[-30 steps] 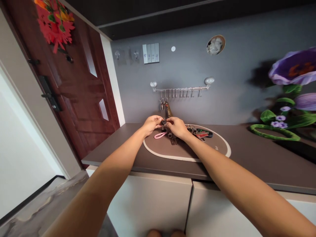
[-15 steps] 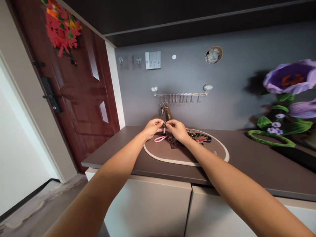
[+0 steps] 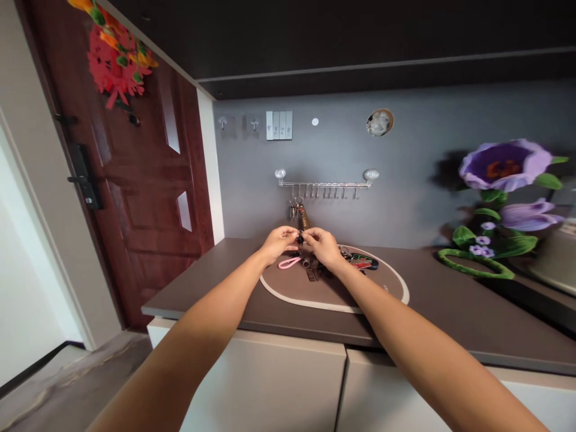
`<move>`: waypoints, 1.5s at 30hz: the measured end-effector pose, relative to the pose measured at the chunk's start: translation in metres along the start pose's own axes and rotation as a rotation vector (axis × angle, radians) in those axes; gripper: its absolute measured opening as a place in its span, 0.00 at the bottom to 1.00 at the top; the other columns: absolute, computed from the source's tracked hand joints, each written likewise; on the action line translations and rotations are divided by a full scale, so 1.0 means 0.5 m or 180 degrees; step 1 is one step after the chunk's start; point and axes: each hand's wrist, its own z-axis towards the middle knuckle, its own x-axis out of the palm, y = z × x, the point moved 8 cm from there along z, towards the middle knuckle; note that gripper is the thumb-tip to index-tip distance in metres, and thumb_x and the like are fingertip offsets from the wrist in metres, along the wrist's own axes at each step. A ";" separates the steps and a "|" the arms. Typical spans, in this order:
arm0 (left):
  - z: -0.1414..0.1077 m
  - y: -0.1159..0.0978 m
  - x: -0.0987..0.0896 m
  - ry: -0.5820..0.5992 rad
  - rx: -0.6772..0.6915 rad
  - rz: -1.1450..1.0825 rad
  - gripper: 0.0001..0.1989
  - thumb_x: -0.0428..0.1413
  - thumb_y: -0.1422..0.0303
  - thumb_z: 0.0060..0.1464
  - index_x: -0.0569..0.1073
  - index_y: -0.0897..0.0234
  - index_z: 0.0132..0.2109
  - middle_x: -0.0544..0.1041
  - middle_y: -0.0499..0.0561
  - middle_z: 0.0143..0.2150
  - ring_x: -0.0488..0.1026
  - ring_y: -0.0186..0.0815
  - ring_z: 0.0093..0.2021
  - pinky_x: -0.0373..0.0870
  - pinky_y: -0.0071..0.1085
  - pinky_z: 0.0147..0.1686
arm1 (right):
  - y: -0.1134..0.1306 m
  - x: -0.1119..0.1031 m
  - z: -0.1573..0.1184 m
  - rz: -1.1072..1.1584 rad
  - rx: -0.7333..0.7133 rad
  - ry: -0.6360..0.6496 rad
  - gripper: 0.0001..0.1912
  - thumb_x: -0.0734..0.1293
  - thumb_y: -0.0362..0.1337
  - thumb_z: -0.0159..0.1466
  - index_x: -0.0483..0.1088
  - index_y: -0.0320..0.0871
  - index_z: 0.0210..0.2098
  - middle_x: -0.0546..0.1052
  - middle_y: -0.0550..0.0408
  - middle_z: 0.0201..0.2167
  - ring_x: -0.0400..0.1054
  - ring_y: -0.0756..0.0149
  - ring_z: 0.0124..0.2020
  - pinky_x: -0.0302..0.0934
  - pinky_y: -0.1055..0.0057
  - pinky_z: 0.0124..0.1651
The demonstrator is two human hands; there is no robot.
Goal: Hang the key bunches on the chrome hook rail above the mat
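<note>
Fingertips of my left hand [image 3: 279, 243] and my right hand [image 3: 321, 245] pinch together over the mat, with a small bunch of keys [image 3: 300, 239] between them. One dark key head shows; the ring is mostly hidden by my fingers. On the oval brown mat [image 3: 288, 291] just below lie a pink loop strap [image 3: 288, 263] and a brown tag [image 3: 312, 274]. More keys and fobs [image 3: 362, 262] lie partly behind my right wrist. Behind my hands, keys [image 3: 294, 210] and a brown strap with lettering [image 3: 303, 217] hang from the clear hook rail [image 3: 326, 185].
Purple fabric flowers [image 3: 504, 168] with a green looped base [image 3: 474, 270] stand at the right of the dark countertop [image 3: 193, 276]. A dark shelf [image 3: 360, 42] overhangs the counter. A red-brown door [image 3: 139, 180] is on the left. Switches [image 3: 279, 125] sit on the back wall.
The view has tilted up and shifted slightly, so the counter sits lower. Both hands stay pinched together; the pale key blade under my fingers is less visible, and a dark key head shows instead.
</note>
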 end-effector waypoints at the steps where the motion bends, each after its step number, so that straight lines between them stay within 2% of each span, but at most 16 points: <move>1: -0.001 0.000 0.001 -0.0020 -0.0014 0.0024 0.09 0.55 0.69 0.48 0.68 0.69 0.36 0.70 0.50 0.32 0.69 0.28 0.31 0.71 0.32 0.35 | 0.000 -0.002 0.000 -0.0010 -0.0015 -0.0019 0.12 0.61 0.43 0.54 0.69 0.40 0.29 0.73 0.55 0.26 0.64 0.70 0.27 0.58 0.73 0.34; 6: 0.004 0.002 0.003 -0.0087 0.0044 0.0289 0.06 0.53 0.70 0.49 0.68 0.69 0.35 0.70 0.49 0.29 0.69 0.27 0.28 0.70 0.28 0.31 | -0.006 -0.010 0.005 -0.0062 -0.0060 -0.0128 0.13 0.60 0.43 0.54 0.69 0.40 0.29 0.72 0.55 0.25 0.63 0.70 0.28 0.57 0.72 0.35; 11: 0.014 0.012 -0.016 -0.0363 0.0122 0.1128 0.05 0.50 0.71 0.50 0.69 0.69 0.31 0.69 0.47 0.23 0.68 0.27 0.25 0.66 0.24 0.27 | -0.014 -0.019 0.011 0.0042 0.0030 -0.0284 0.14 0.60 0.45 0.54 0.68 0.39 0.29 0.70 0.56 0.23 0.62 0.70 0.27 0.57 0.73 0.33; 15: 0.020 0.013 -0.014 -0.0278 0.0394 0.1822 0.07 0.48 0.71 0.50 0.70 0.68 0.30 0.71 0.49 0.24 0.69 0.28 0.25 0.65 0.25 0.28 | -0.016 -0.024 0.021 0.0229 0.0181 -0.0405 0.14 0.61 0.44 0.53 0.68 0.39 0.29 0.70 0.56 0.23 0.62 0.71 0.26 0.58 0.73 0.32; 20: 0.018 0.004 -0.009 -0.0250 0.0541 0.2226 0.08 0.48 0.72 0.49 0.71 0.68 0.30 0.73 0.49 0.25 0.68 0.29 0.25 0.64 0.25 0.29 | -0.017 -0.024 0.055 0.0790 0.0415 -0.0505 0.12 0.62 0.43 0.52 0.66 0.38 0.28 0.70 0.56 0.25 0.63 0.72 0.25 0.60 0.73 0.31; 24: 0.013 -0.006 -0.006 -0.0223 0.0621 0.2400 0.08 0.47 0.71 0.49 0.71 0.68 0.30 0.74 0.50 0.26 0.69 0.30 0.25 0.64 0.26 0.29 | -0.012 -0.026 0.089 0.1065 0.0657 -0.0643 0.09 0.63 0.40 0.53 0.65 0.39 0.28 0.68 0.59 0.20 0.61 0.75 0.20 0.59 0.75 0.26; 29: 0.011 -0.012 -0.004 -0.0194 0.0670 0.2511 0.09 0.47 0.71 0.49 0.72 0.68 0.30 0.74 0.51 0.26 0.69 0.30 0.25 0.63 0.26 0.29 | 0.007 -0.037 0.132 0.1267 0.0798 -0.0973 0.03 0.62 0.32 0.54 0.65 0.39 0.25 0.67 0.59 0.20 0.61 0.76 0.21 0.58 0.78 0.25; 33: 0.011 -0.014 -0.002 -0.0186 0.0715 0.2552 0.09 0.47 0.72 0.49 0.72 0.68 0.30 0.74 0.50 0.26 0.69 0.30 0.26 0.63 0.25 0.29 | 0.013 -0.035 0.162 0.1492 0.0959 -0.1147 0.04 0.60 0.30 0.55 0.64 0.39 0.24 0.66 0.59 0.17 0.61 0.75 0.19 0.58 0.77 0.24; 38: 0.014 -0.013 -0.005 -0.0213 0.0700 0.2518 0.09 0.47 0.72 0.49 0.72 0.67 0.30 0.74 0.51 0.26 0.69 0.30 0.26 0.63 0.26 0.29 | -0.006 -0.027 0.187 0.1548 0.1231 -0.1296 0.04 0.59 0.28 0.55 0.63 0.39 0.24 0.67 0.58 0.18 0.62 0.75 0.19 0.58 0.78 0.21; 45: 0.018 -0.011 -0.008 -0.0229 0.0708 0.2488 0.09 0.48 0.71 0.49 0.72 0.67 0.30 0.74 0.51 0.26 0.69 0.31 0.26 0.63 0.26 0.30 | -0.034 -0.022 0.195 0.1629 0.1493 -0.1381 0.05 0.59 0.28 0.54 0.63 0.40 0.24 0.68 0.58 0.19 0.63 0.76 0.20 0.60 0.79 0.21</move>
